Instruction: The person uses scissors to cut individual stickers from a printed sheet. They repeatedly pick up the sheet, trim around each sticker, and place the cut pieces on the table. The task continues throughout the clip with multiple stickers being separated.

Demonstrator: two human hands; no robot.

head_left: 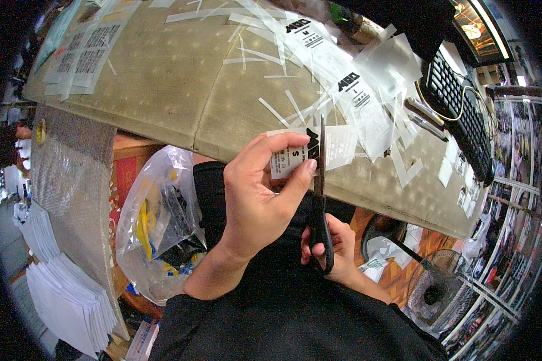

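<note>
My left hand pinches a small white printed label between thumb and fingers, at the near edge of the tan worktable. My right hand grips black-handled scissors from below. Their blades point up and run along the label's right side, next to a clear film piece. More white printed labels and several thin clear offcut strips lie scattered on the table just beyond the hands.
A black keyboard and two pens sit at the table's right. Printed sheets lie at the far left. Below the table hang a clear plastic bag of items, bubble wrap and stacked white envelopes. A floor fan stands right.
</note>
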